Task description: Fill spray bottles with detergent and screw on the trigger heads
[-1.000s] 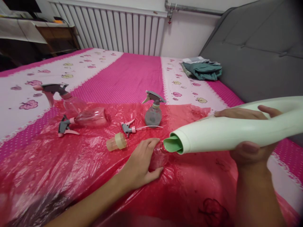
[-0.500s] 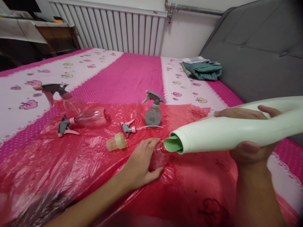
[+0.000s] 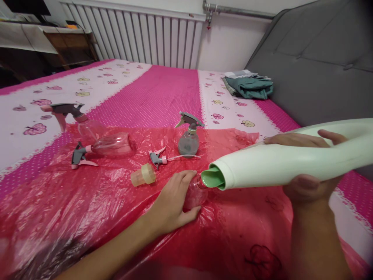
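My left hand (image 3: pixel 177 202) is wrapped round a small clear spray bottle (image 3: pixel 196 196) without its top, which stands on a red plastic sheet (image 3: pixel 244 217). In my right hand (image 3: pixel 305 182) is a large pale green jug (image 3: pixel 262 167), tipped to the left. Its green pouring spout (image 3: pixel 212 177) rests at the mouth of the spray bottle. Whether liquid is flowing I cannot tell. Behind my left hand lie a grey and pink trigger sprayer (image 3: pixel 159 158) with a thin tube and a translucent yellowish cap (image 3: pixel 143 175).
A grey-topped spray bottle (image 3: pixel 189 142) stands behind. To the left, one pink spray bottle (image 3: pixel 112 144) lies on its side beside an upright one (image 3: pixel 87 126). Folded clothes (image 3: pixel 249 85) lie near the grey headboard (image 3: pixel 317 58). A radiator (image 3: pixel 140 35) lines the wall.
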{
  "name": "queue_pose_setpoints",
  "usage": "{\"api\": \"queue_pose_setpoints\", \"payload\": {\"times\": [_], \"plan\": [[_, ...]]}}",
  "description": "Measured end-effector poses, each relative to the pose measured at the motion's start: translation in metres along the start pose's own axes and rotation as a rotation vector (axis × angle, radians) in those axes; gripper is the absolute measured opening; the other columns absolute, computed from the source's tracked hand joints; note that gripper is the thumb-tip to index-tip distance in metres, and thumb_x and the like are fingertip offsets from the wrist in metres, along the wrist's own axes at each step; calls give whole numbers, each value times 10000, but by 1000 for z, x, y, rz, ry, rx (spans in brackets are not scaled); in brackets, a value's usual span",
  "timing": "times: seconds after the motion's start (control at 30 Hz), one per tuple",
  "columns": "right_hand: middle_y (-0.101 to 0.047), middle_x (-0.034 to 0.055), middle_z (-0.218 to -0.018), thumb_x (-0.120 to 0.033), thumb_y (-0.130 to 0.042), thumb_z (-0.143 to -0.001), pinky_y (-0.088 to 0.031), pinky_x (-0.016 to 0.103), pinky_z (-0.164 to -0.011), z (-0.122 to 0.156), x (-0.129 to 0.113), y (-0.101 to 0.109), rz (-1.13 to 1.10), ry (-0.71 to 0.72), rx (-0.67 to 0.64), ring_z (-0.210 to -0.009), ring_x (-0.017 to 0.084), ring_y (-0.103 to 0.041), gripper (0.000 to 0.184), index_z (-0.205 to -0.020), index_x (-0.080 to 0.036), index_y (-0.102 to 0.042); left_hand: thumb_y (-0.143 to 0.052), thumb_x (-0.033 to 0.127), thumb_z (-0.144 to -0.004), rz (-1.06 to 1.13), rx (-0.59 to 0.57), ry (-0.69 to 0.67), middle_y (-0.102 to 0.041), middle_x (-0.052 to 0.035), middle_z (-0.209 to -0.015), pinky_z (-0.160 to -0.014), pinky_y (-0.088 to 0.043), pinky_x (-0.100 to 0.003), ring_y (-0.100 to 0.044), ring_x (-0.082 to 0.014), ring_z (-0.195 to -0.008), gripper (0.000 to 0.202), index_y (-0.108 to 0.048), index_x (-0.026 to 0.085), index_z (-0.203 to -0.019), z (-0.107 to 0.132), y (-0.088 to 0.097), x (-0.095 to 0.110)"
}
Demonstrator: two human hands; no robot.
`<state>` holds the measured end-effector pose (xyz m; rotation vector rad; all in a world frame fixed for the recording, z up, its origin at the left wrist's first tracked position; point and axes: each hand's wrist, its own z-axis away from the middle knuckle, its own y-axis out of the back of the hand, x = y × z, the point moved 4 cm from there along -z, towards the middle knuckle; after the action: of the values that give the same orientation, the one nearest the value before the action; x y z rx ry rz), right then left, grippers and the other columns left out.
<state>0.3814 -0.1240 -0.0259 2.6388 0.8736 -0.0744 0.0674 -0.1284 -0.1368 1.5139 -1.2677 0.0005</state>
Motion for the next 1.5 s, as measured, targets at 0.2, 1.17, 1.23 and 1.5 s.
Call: {"api": "queue_pose_setpoints", "payload": {"times": [0.2, 1.17, 1.23, 1.5], "plan": [[-841, 9, -837, -902, -405, -991, -396, 631, -1220, 0, -1, 0, 7, 4, -12, -863, 317, -817, 758, -998, -279, -837, -790, 310, -972, 5, 5, -1, -612, -173, -1591, -1202, -620, -641, -665, -395, -1434, 895, -285, 319, -1711, 0, 0, 0], [-848, 10, -822, -923, -397, -990, -420, 614, -1177, -3, -3, 0, 19, 14, 0, -827, 310, -821, 792, -964, -263, -835, -792, 310, -964, -8, 7, 0, -609, -174, -1579, -1199, -624, -641, -668, -401, -1427, 897, -271, 320, -1693, -1, -1, 0], [-846, 15, -820, -922, -384, -992, -418, 616, -1182, -3, -3, 0, 21, 7, -5, -829, 311, -820, 802, -963, -260, -834, -788, 307, -967, -14, 7, -2, -608, -176, -1576, -1197, -628, -635, -669, -399, -1427, 885, -272, 316, -1687, -1, -1, 1], [-847, 1, -830, -912, -401, -991, -415, 597, -1203, -2, -3, 0, 21, 6, -10, -840, 303, -820, 782, -962, -258, -829, -792, 318, -971, -9, 11, -3, -618, -171, -1582, -1203, -626, -622, -669, -386, -1427, 877, -294, 303, -1693, 0, 0, -1]]}}
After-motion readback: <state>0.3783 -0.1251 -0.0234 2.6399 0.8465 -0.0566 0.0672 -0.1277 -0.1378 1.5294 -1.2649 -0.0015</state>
